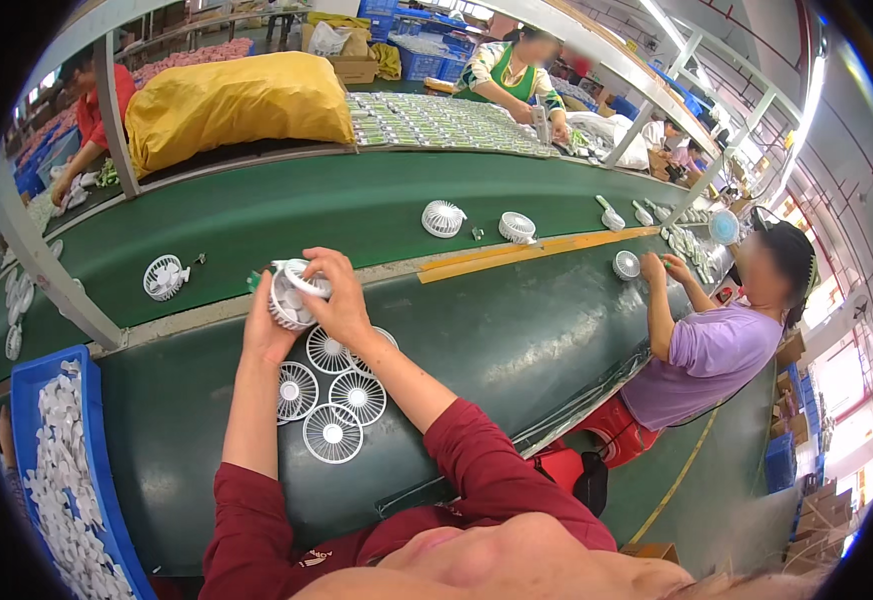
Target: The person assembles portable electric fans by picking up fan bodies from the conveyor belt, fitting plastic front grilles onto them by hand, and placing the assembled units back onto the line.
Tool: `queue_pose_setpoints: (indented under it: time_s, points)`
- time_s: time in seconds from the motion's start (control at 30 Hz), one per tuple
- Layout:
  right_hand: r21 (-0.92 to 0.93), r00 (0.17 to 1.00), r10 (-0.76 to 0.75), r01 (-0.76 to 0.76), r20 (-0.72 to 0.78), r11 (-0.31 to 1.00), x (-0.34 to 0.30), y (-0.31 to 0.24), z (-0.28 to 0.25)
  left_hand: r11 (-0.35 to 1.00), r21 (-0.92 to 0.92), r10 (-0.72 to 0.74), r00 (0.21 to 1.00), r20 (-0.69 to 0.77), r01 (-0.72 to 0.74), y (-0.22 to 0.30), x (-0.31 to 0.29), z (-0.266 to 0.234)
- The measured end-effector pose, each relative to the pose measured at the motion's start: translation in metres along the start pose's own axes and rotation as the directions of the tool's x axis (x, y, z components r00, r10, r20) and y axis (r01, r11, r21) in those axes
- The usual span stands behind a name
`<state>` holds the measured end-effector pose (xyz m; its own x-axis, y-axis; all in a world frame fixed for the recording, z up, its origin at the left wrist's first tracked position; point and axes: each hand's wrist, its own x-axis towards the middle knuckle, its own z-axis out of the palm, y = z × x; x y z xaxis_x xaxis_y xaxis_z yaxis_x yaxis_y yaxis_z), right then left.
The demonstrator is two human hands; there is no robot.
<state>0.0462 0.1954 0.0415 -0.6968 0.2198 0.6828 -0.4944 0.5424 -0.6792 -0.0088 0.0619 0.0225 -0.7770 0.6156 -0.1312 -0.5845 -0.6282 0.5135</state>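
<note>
Above the dark green worktable, my left hand is wrapped round a white caged fan head with its blades partly visible. My right hand grips a round white grille, tilted against the fan head's upper side. How far the two parts touch is hidden by my fingers. Just below my right wrist, several round white grilles with spokes lie flat on the table, some overlapping, and my right forearm partly covers them.
A blue bin of small white parts stands at the left. Beyond the table runs a green conveyor belt carrying white fan heads. A metal post rises at the left. At the right, a person in purple handles another fan.
</note>
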Motion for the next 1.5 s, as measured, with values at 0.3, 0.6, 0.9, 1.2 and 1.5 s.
queue_pose_setpoints:
  time_s: [0.3, 0.6, 0.9, 1.2, 1.5]
  points:
    - [0.082, 0.956, 0.005, -0.03, 0.292, 0.996, -0.001, -0.013, -0.002, 0.996, -0.068, -0.055, 0.997, -0.056, 0.051, 0.003, -0.014, 0.016]
    - [0.266, 0.941, 0.278, -0.323, 0.193, 0.908, -0.005, -0.011, 0.011, 0.556, 0.584, 0.703, 0.709, 0.051, -0.592, -0.036, -0.016, 0.022]
    - [0.55, 0.798, 0.413, -0.602, 0.44, 0.579, -0.008, -0.008, 0.01, -0.327, 0.729, 0.727, 0.333, 0.601, -0.601, -0.026, -0.034, 0.044]
    - [0.327, 0.946, 0.145, -0.241, 0.289, 0.914, -0.009, -0.025, 0.012, 0.281, 0.666, 0.752, 0.59, 0.295, -0.691, -0.017, -0.022, 0.023]
    - [0.31, 0.972, -0.075, 0.003, 0.221, 0.951, -0.013, -0.016, 0.018, 0.684, 0.413, 0.656, 0.755, 0.015, -0.602, -0.022, -0.027, 0.041]
